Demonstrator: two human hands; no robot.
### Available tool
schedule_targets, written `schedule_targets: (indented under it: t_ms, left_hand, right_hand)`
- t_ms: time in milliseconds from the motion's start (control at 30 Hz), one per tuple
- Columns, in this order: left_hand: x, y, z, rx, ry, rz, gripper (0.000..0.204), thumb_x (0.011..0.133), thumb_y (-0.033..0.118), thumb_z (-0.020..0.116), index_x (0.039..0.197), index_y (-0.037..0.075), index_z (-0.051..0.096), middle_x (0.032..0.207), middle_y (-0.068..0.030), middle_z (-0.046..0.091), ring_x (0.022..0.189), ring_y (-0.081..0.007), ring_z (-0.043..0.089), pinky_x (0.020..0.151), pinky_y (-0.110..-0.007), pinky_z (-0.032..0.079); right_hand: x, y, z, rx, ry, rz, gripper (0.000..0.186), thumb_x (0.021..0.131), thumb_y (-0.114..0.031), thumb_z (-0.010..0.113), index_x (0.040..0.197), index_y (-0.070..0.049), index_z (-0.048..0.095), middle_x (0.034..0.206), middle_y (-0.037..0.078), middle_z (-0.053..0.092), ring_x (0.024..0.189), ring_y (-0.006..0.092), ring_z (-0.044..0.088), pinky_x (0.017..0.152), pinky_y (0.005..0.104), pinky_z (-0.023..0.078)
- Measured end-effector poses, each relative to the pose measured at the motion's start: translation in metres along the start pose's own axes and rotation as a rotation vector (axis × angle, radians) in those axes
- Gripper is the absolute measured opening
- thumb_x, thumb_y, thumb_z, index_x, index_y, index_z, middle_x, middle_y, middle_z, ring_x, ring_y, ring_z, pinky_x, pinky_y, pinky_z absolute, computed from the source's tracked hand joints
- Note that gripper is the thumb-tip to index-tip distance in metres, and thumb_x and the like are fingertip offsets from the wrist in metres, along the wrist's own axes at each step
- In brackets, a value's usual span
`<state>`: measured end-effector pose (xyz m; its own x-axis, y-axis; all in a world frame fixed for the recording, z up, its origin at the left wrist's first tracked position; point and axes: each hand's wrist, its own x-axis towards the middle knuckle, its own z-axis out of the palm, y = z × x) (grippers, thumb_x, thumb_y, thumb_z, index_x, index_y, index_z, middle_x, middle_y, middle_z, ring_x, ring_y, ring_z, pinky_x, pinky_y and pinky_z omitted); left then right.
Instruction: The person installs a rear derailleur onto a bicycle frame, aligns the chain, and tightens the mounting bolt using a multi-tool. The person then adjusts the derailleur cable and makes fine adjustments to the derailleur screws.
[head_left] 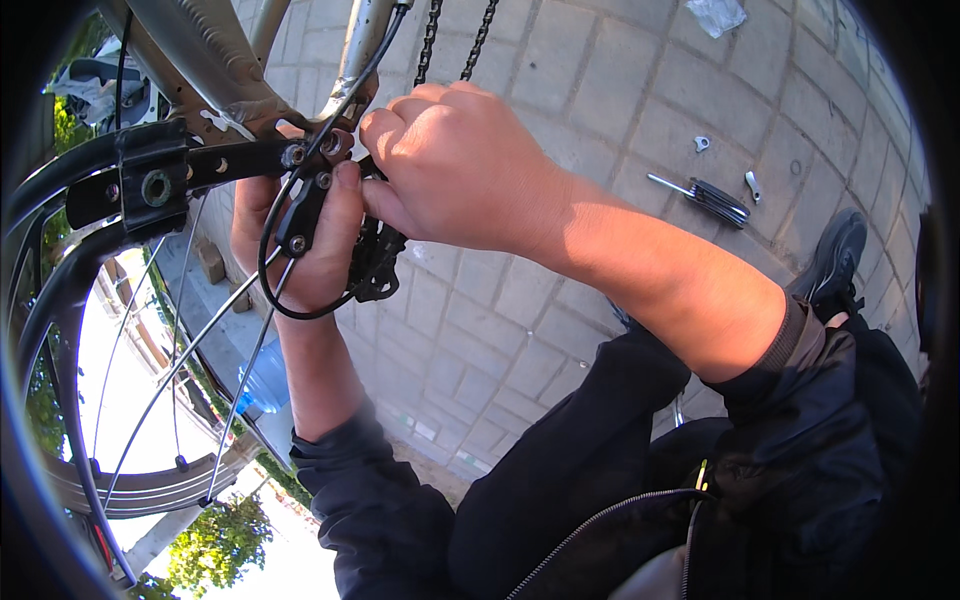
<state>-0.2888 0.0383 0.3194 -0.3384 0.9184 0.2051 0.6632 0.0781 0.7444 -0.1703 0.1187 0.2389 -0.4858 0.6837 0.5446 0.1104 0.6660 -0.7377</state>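
At the upper left, my left hand (335,235) is wrapped round a black rear derailleur (301,222), its thumb pressed on the upper part. The derailleur sits at the rear end of a bicycle's grey metal frame (215,60). A black cable (263,262) loops down around the derailleur. My right hand (455,165) is closed in a fist right beside it, with thumb and fingers pinched near the bolt area. Whatever lies between those fingers is hidden. Behind the hands hangs a chain (429,45), its two runs going up out of view.
On the grey paving (560,80) at right lie a folding multi-tool (715,203), a small metal piece (702,144) and a short silver part (753,186). Clear plastic (716,14) lies farther off. A spoked wheel (165,495) and black rack bar (150,180) fill the left.
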Motion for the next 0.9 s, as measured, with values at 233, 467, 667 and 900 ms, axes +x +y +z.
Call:
schedule_targets:
  t_ms: [233,467,667,900]
  left_hand:
    - [0.001,-0.002,0.006,0.155,0.061,0.132,0.031,0.084,0.003,0.072,0.112,-0.003,0.059,0.097,-0.0098,0.069,0.085,-0.0131,0.064,0.078,-0.026,0.049]
    - [0.001,-0.005,0.011,0.128,0.124,0.103,0.032,0.082,0.002,0.073,0.109,-0.002,0.058,0.093,-0.0116,0.07,0.082,-0.0141,0.066,0.076,-0.026,0.052]
    - [0.0,-0.007,0.008,0.195,0.117,0.126,0.031,0.081,-0.001,0.073,0.107,-0.003,0.056,0.09,-0.0139,0.071,0.078,-0.0153,0.067,0.072,-0.026,0.054]
    - [0.0,-0.008,0.005,0.176,0.079,0.107,0.031,0.082,-0.001,0.072,0.108,-0.005,0.056,0.096,-0.0153,0.07,0.083,-0.0163,0.067,0.074,-0.027,0.053]
  right_hand:
    - [0.003,0.003,-0.003,-0.025,-0.025,-0.045,0.02,0.071,-0.023,0.067,0.076,-0.003,0.064,0.066,0.008,0.064,0.068,0.026,0.066,0.061,0.0363,0.053]
    - [-0.003,0.002,0.003,-0.031,0.089,-0.009,0.014,0.073,-0.021,0.064,0.071,-0.007,0.066,0.066,0.007,0.065,0.067,0.0251,0.066,0.059,0.0373,0.05]
    - [-0.012,-0.01,0.013,0.014,0.198,0.115,0.015,0.074,-0.02,0.063,0.073,-0.005,0.064,0.068,0.007,0.061,0.069,0.0227,0.061,0.059,0.0352,0.043]
    - [-0.014,-0.009,0.012,-0.041,0.169,0.101,0.023,0.064,-0.021,0.074,0.075,-0.006,0.062,0.074,0.005,0.058,0.074,0.0225,0.059,0.062,0.0331,0.045]
